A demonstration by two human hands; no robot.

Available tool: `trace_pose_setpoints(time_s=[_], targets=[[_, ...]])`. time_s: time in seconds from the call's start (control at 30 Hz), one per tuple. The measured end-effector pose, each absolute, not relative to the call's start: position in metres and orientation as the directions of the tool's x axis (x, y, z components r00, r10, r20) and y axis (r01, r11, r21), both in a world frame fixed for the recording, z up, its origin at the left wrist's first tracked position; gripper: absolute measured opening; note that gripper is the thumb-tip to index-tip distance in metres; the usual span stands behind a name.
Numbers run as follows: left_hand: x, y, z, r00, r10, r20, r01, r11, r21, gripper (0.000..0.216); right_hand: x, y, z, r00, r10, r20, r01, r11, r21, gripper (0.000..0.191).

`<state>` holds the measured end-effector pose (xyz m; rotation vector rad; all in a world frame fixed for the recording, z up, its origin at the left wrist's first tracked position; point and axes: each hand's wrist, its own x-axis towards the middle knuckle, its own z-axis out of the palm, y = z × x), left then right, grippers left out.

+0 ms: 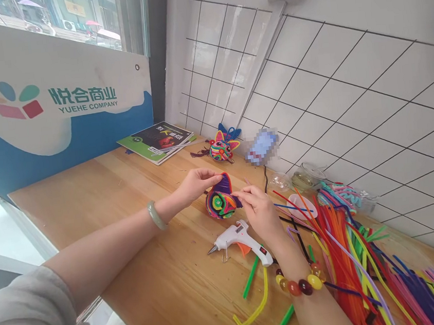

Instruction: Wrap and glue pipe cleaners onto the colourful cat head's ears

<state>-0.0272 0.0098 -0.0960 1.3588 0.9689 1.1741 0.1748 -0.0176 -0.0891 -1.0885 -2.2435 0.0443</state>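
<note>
A multicoloured pipe-cleaner figure [220, 201] with a purple ear sits above the wooden table [128, 208], held between both hands. My left hand [196, 184] pinches the purple ear at its top. My right hand [259, 211] pinches the figure's right side, fingers closed on the purple edge. A jade bangle circles my left wrist and a bead bracelet [301, 283] my right.
A white hot glue gun [240, 240] lies just below the figure. Several loose pipe cleaners [346, 252] spread across the right side. A finished pipe-cleaner figure [221, 149], a phone [262, 146] and a magazine [158, 141] sit at the back by the wire grid.
</note>
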Motion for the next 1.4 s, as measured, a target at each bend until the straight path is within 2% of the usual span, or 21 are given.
trace_pose_setpoints(time_s=[0.6, 1.4], targets=[[-0.029, 0.0103, -0.0979, 0.247, 0.96, 0.131, -0.089, -0.112, 0.99, 0.038, 0.1738, -0.0207, -0.0857, -0.456, 0.73, 0.509, 0.684, 0.653, -0.325, 0.027], [-0.0278, 0.0107, -0.0985, 0.248, 0.961, 0.118, -0.118, -0.091, 0.989, 0.039, 0.1732, -0.0214, -0.086, -0.459, 0.723, 0.516, 0.693, 0.655, -0.301, 0.027]])
